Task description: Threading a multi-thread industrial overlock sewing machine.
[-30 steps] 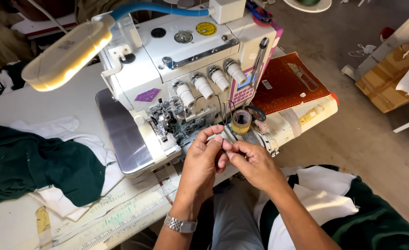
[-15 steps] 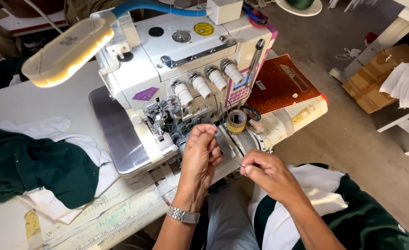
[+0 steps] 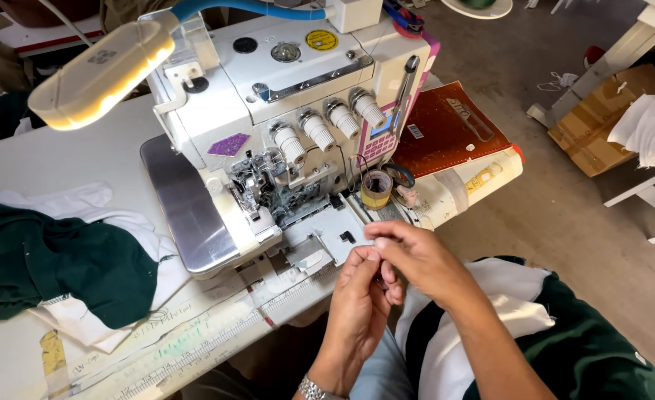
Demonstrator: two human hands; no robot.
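Two hands meet just in front of the white sewing machine (image 3: 283,126), at the table (image 3: 38,159) edge. I see my left hand (image 3: 361,296) and right hand (image 3: 416,255) with fingertips pinched narrow together; what they grip is too small to tell. Green cloth (image 3: 53,270) lies well apart, left; a tape roll (image 3: 376,189) stands beside the machine.

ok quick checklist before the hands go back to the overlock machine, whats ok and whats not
1. Hands off the machine: left hand and right hand meet in front of it, apart from the needle area. Ok.
2. Thread pinched between the fingers: too fine to see. Cannot tell.
3. Front cover swung open, looper parts exposed. Not ok for sewing.
4. Lamp lit. Ok.
5. Green fabric lies left of the bed, off the plate. Ok.
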